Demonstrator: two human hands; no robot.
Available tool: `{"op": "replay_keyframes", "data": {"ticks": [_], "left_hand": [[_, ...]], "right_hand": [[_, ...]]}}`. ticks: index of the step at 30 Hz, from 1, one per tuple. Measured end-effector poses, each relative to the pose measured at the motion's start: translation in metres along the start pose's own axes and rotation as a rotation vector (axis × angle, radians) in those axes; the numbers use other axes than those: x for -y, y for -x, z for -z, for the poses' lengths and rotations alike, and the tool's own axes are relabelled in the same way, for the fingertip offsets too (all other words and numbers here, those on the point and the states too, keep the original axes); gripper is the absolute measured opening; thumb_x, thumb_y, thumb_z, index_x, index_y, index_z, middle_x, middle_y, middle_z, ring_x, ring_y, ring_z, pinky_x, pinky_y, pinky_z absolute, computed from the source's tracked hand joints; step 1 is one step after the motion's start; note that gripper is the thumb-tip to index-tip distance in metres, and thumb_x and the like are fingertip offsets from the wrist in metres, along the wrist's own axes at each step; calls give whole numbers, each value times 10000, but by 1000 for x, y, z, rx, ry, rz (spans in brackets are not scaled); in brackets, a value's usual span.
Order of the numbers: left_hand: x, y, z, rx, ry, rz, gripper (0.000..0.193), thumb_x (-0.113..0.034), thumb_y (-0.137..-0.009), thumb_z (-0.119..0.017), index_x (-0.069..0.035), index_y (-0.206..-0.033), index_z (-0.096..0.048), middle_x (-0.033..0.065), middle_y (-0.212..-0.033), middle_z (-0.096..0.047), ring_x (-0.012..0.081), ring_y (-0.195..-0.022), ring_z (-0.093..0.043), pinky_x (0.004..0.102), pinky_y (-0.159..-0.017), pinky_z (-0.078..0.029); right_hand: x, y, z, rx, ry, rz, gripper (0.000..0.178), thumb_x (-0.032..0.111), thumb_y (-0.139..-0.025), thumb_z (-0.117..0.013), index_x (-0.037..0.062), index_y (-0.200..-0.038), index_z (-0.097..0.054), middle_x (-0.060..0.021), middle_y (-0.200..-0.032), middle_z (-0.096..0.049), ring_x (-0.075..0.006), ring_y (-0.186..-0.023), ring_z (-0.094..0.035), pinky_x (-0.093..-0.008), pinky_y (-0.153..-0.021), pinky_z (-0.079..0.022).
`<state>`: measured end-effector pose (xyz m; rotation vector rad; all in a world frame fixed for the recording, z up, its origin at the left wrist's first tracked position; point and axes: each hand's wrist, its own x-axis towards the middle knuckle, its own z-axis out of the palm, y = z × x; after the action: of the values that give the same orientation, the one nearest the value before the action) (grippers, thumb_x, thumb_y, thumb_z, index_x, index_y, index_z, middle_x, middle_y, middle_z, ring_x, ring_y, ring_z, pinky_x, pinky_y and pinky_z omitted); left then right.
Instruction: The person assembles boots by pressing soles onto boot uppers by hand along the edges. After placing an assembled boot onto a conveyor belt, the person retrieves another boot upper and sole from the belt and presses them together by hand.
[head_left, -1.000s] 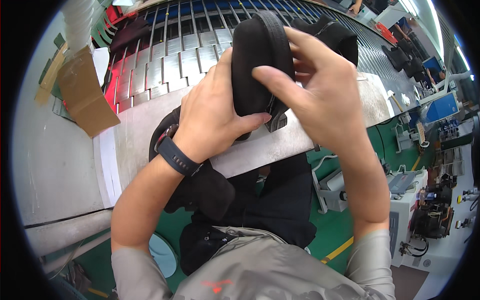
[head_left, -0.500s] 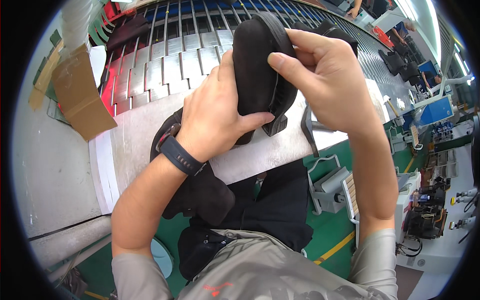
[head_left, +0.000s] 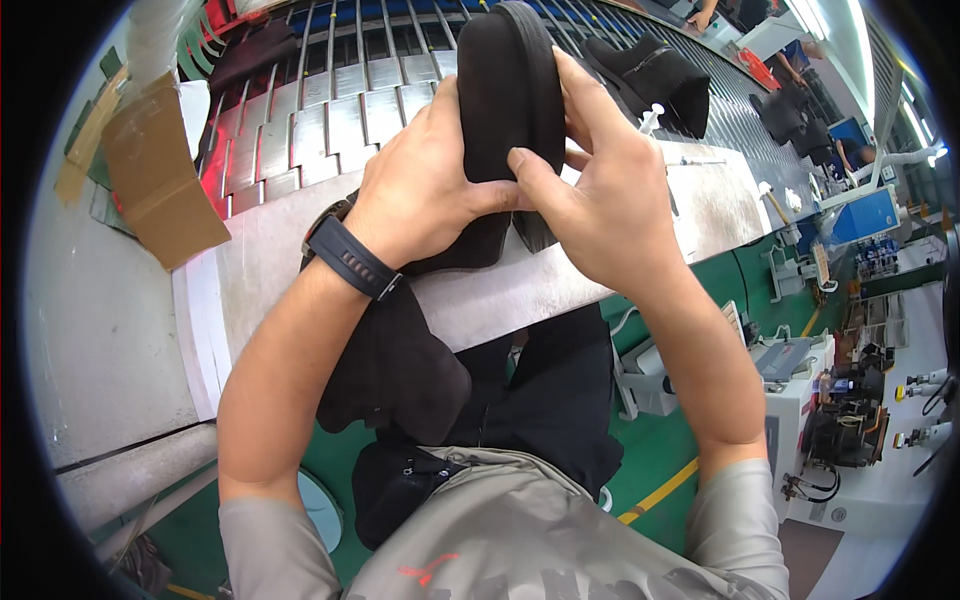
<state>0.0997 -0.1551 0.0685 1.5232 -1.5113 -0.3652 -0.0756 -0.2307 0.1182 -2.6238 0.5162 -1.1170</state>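
Boot [head_left: 510,110] upright, sole outward

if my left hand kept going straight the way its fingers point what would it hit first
The left hand is already wrapped around the black shoe, fingers pointing up and right into it. Pushing on, it would press into the shoe first, with the right hand gripping the far side; depth is hard to judge.
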Motion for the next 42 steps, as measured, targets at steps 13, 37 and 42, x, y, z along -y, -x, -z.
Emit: {"op": "replay_keyframes", "data": {"ticks": [13,37,42], "left_hand": [[22,-14,7,41,-45,-56,1085,-300,-674,-1003,63,-1523,-433,268,-1299,-710,400,-1226,-706,426,-1050,-560],[23,-25,10,53,-95,-71,857,-222,-774,-955,76,-1434,-497,267,-1249,-731,386,-1197,-725,429,-1005,-572],[21,-10,5,0,-133,32,962,-241,-735,-975,38,-1496,-458,271,-1259,-727,430,-1197,-711,457,-1005,-572]], "right_hand": [[-18,9,-27,-28,-311,-265,348,100,-900,-765,-35,-1218,-721,-198,-815,-733,-333,-726,-728,-404,-719,-573],[23,8,-53,35,362,-221,520,50,-902,-664,-179,-1357,-557,-315,-794,-702,-480,-772,-741,-517,-726,-594],[3,4,-25,78,91,-172,458,147,-998,-700,-120,-1357,-602,-260,-948,-770,-407,-895,-784,-452,-803,-609]]}}
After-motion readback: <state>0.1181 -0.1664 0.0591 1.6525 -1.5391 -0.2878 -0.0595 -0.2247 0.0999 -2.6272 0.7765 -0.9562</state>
